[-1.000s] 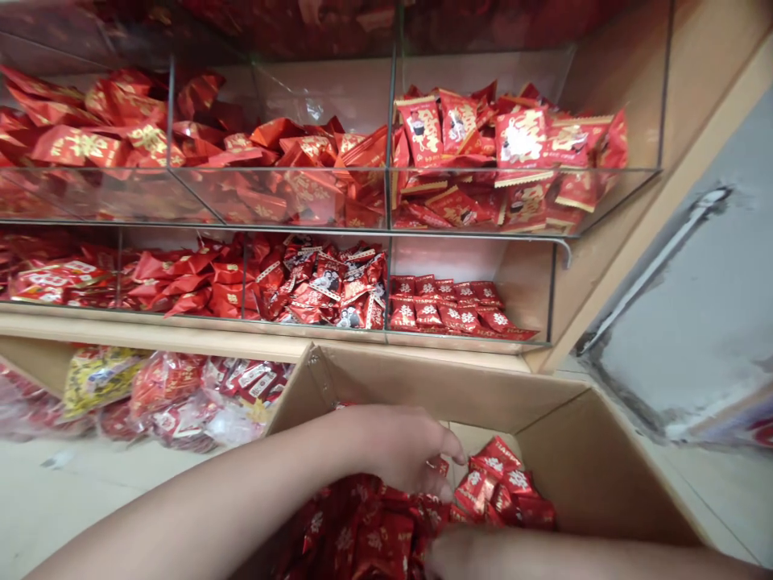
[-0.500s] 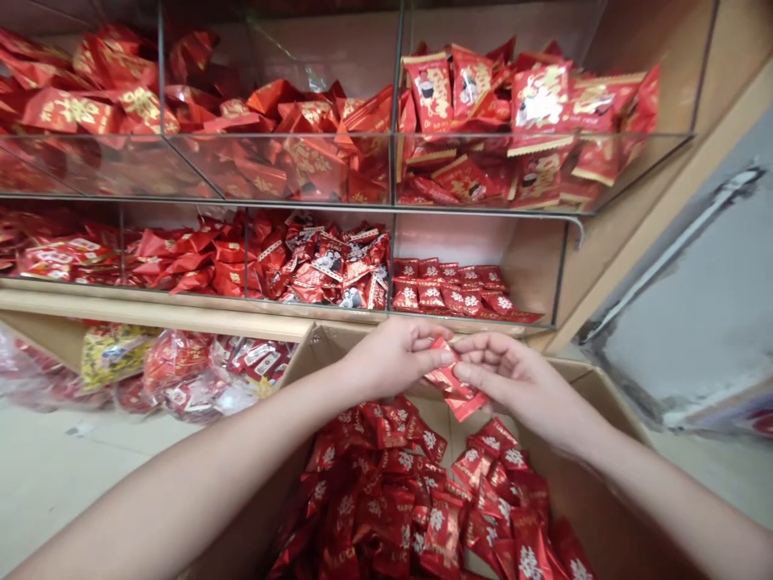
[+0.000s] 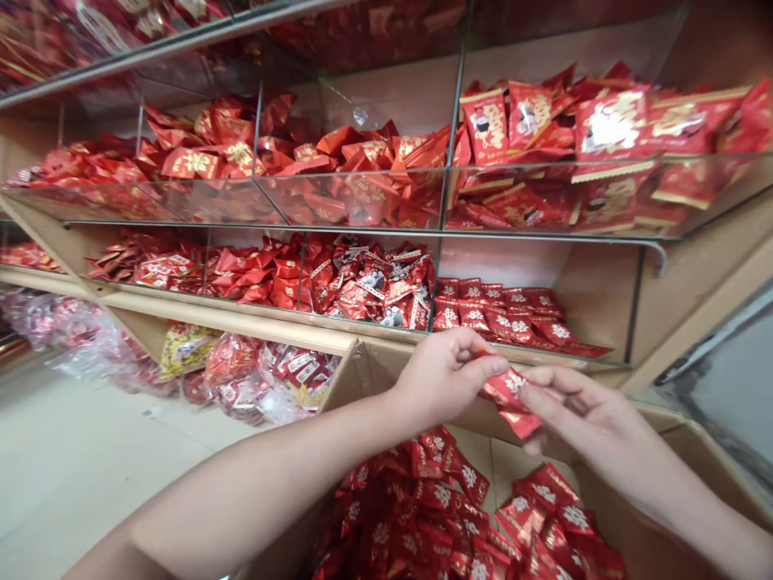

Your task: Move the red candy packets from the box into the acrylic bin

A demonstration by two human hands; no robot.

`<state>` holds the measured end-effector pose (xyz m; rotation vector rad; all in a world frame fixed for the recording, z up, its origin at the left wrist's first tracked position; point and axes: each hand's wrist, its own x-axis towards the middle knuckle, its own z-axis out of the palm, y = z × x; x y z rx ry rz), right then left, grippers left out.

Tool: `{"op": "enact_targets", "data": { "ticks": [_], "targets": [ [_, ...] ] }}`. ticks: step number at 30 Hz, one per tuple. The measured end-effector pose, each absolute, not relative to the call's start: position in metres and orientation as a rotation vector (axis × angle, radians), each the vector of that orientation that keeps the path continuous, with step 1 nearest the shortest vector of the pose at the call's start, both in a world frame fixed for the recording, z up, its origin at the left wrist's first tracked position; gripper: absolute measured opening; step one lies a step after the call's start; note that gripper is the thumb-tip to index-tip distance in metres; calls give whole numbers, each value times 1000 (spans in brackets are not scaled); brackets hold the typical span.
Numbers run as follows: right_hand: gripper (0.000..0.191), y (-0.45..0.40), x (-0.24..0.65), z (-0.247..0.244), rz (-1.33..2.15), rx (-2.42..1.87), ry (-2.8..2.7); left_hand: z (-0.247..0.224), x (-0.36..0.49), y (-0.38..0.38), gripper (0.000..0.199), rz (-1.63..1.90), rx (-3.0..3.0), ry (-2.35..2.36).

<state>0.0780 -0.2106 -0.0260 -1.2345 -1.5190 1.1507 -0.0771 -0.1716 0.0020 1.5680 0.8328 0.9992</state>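
Note:
Both my hands hold a small red candy packet (image 3: 512,390) with pale printing, above an open cardboard box (image 3: 378,366). My left hand (image 3: 444,374) pinches its upper left end between thumb and fingers. At the lower right end, my right hand (image 3: 573,411) has its thumb and fingers closed on the wrapper. Inside the box, many like red packets (image 3: 423,515) lie in a loose heap below my hands. Just beyond my hands, flat rows of matching packets (image 3: 501,310) sit in the lower right shelf compartment.
Glass-fronted shelves (image 3: 362,234) run across the view, their compartments filled with red-wrapped sweets (image 3: 386,278). Beneath them at left, clear plastic bags (image 3: 235,374) of packets rest on the pale tiled floor (image 3: 175,451). A grey wall panel (image 3: 725,362) stands at right.
The view has swung left and up, so the shelves and my hands appear further right. Both hands still grip the candy packet, which is turned slightly more level.

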Motion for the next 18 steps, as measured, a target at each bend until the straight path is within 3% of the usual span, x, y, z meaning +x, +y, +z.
{"op": "enact_targets", "data": {
  "ticks": [4,11,18],
  "targets": [
    [30,-211,71,-26,1277,-1179,-1437,1,-78,-172,14,1165,1536,756],
    [22,-211,75,-22,1318,-1049,-1361,3,-85,-170,47,752,1660,903],
    [17,-214,79,-15,1376,-873,-1372,13,-81,-176,48,792,1491,815]
  ]
}}
